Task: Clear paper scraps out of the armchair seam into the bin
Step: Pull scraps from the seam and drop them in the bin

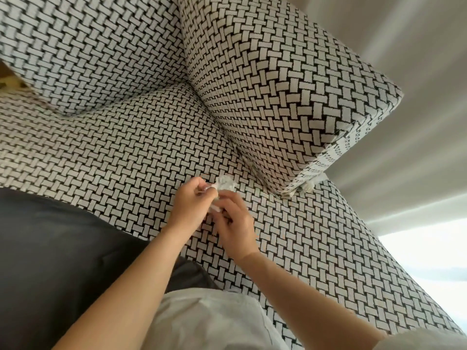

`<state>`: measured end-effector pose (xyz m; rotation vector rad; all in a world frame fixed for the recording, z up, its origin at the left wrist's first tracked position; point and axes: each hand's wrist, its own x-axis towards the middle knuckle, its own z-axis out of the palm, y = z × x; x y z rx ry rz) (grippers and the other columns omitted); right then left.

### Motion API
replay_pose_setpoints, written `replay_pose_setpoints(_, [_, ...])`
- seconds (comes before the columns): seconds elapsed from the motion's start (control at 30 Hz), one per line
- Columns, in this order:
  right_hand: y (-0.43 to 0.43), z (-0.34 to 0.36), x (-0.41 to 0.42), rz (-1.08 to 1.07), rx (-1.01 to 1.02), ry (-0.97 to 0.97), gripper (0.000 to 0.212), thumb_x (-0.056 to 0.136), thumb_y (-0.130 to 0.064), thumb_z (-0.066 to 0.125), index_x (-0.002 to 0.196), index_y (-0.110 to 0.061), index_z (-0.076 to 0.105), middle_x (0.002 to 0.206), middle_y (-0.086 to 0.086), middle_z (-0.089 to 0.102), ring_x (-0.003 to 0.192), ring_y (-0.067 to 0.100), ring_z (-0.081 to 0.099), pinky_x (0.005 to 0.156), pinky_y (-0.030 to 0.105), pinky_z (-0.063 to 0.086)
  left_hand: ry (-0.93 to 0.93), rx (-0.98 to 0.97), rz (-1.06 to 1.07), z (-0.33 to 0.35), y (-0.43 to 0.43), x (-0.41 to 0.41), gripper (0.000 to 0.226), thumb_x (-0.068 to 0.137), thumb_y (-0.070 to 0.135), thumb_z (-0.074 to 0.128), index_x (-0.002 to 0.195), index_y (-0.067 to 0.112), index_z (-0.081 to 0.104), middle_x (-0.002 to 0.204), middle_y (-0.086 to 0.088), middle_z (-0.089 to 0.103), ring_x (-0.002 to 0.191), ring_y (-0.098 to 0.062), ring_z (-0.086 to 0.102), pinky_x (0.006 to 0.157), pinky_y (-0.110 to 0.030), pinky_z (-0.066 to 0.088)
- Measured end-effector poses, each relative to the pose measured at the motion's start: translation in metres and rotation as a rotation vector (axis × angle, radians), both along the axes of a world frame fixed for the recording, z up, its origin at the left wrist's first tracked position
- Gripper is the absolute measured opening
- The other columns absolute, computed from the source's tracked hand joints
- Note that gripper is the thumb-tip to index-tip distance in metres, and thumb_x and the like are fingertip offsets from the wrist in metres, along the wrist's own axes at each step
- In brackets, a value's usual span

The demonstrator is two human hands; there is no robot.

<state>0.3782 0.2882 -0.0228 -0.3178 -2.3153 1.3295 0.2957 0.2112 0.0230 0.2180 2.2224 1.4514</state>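
A crumpled white paper scrap point(225, 183) sits between my two hands, just above the armchair seat point(126, 152). My left hand point(188, 207) pinches its left edge with curled fingers. My right hand point(236, 224) has its fingers curled at the scrap's lower edge, apparently holding more white paper. The seam point(242, 157) between seat and armrest point(278, 97) runs diagonally just right of the hands; small pale bits show along it. The whole chair wears a black-and-white basket-weave fabric. No bin is in view.
A backrest cushion point(88, 54) in the same weave fills the upper left. My dark trouser leg point(50, 248) lies at the left and my pale shirt point(207, 322) at the bottom. A light wall or curtain point(417, 72) stands to the right.
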Motion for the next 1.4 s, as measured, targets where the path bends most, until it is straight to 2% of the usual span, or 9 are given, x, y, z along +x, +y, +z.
replay_pose_setpoints(0.17, [-0.022, 0.016, -0.014, 0.093, -0.092, -0.047, 0.012, 0.091, -0.010, 0.054, 0.097, -0.009, 0.065, 0.097, 0.001, 0.066, 0.091, 0.011, 0.060, 0.082, 0.025, 0.050, -0.476, 0.381, 0.197, 0.011, -0.035, -0.005, 0.020, 0.094, 0.014, 0.040, 0.111, 0.017, 0.050, 0.105, -0.008, 0.060, 0.083, -0.019, 0.057, 0.070, -0.031, 0.047])
replay_pose_setpoints(0.3, [-0.022, 0.031, -0.028, 0.140, -0.034, -0.217, 0.014, 0.090, -0.011, 0.056, 0.100, -0.011, 0.067, 0.090, -0.011, 0.056, 0.094, 0.013, 0.051, 0.082, 0.010, 0.040, -0.619, 0.540, 0.171, 0.018, -0.043, -0.004, 0.038, 0.098, 0.030, 0.029, 0.094, 0.014, 0.063, 0.087, -0.006, 0.063, 0.076, -0.015, 0.054, 0.072, -0.029, 0.044])
replay_pose_setpoints(0.43, [-0.026, 0.037, -0.038, 0.198, 0.145, -0.132, 0.010, 0.087, -0.011, 0.058, 0.090, -0.008, 0.067, 0.096, -0.001, 0.058, 0.091, 0.010, 0.049, 0.082, 0.011, 0.038, -0.585, 0.440, 0.235, 0.009, -0.048, -0.008, 0.037, 0.096, 0.038, 0.037, 0.104, 0.015, 0.064, 0.095, -0.006, 0.065, 0.082, -0.016, 0.057, 0.072, -0.030, 0.047])
replay_pose_setpoints(0.53, [-0.015, 0.037, -0.047, 0.059, 0.129, -0.112, 0.017, 0.092, -0.013, 0.050, 0.101, -0.004, 0.062, 0.103, 0.005, 0.056, 0.072, -0.001, 0.050, 0.067, 0.010, 0.045, -0.542, 0.393, 0.381, 0.005, -0.050, -0.013, 0.032, 0.095, 0.031, 0.043, 0.114, 0.009, 0.057, 0.090, -0.008, 0.056, 0.062, -0.012, 0.045, 0.052, -0.022, 0.041])
replay_pose_setpoints(0.63, [0.028, 0.033, -0.059, -0.155, 0.240, -0.393, 0.031, 0.095, -0.015, 0.046, 0.123, -0.002, 0.051, 0.122, 0.013, 0.054, 0.073, 0.013, 0.061, 0.066, 0.018, 0.050, -0.548, 0.412, 0.465, 0.004, -0.054, -0.018, 0.029, 0.095, 0.029, 0.044, 0.109, 0.007, 0.056, 0.078, -0.003, 0.053, 0.051, -0.006, 0.038, 0.038, -0.016, 0.032])
replay_pose_setpoints(0.77, [0.066, 0.026, -0.064, -0.232, 0.384, -0.730, 0.034, 0.098, -0.020, 0.037, 0.130, -0.009, 0.043, 0.105, 0.012, 0.061, 0.079, 0.018, 0.060, 0.066, 0.030, 0.054, -0.560, 0.455, 0.489, 0.003, -0.055, -0.020, 0.027, 0.093, 0.033, 0.046, 0.097, 0.008, 0.057, 0.075, -0.005, 0.053, 0.043, -0.005, 0.038, 0.034, -0.015, 0.029])
replay_pose_setpoints(1.0, [0.064, 0.024, -0.094, -0.354, 0.390, -0.874, 0.026, 0.099, -0.022, 0.039, 0.107, -0.007, 0.059, 0.069, -0.001, 0.051, 0.060, 0.012, 0.051, 0.049, 0.021, 0.041, -0.556, 0.512, 0.575, 0.008, -0.062, -0.024, 0.024, 0.091, 0.033, 0.052, 0.095, 0.010, 0.057, 0.082, -0.009, 0.055, 0.054, -0.009, 0.042, 0.038, -0.016, 0.038])
replay_pose_setpoints(1.17, [0.060, 0.029, -0.104, -0.372, 0.343, -0.928, 0.013, 0.093, -0.007, 0.049, 0.098, 0.000, 0.059, 0.072, 0.008, 0.055, 0.073, 0.023, 0.061, 0.066, 0.031, 0.055, -0.549, 0.596, 0.546, 0.012, -0.068, -0.023, 0.013, 0.089, 0.023, 0.056, 0.089, 0.010, 0.059, 0.091, -0.007, 0.064, 0.078, -0.014, 0.064, 0.070, -0.028, 0.052])
replay_pose_setpoints(1.4, [0.056, 0.032, -0.103, -0.372, 0.482, -0.982, 0.014, 0.094, -0.009, 0.048, 0.096, 0.000, 0.058, 0.067, 0.007, 0.053, 0.064, 0.020, 0.057, 0.057, 0.028, 0.050, -0.536, 0.607, 0.500, 0.008, -0.071, -0.024, 0.009, 0.087, 0.010, 0.057, 0.079, 0.008, 0.056, 0.074, -0.006, 0.058, 0.066, -0.016, 0.058, 0.072, -0.032, 0.052])
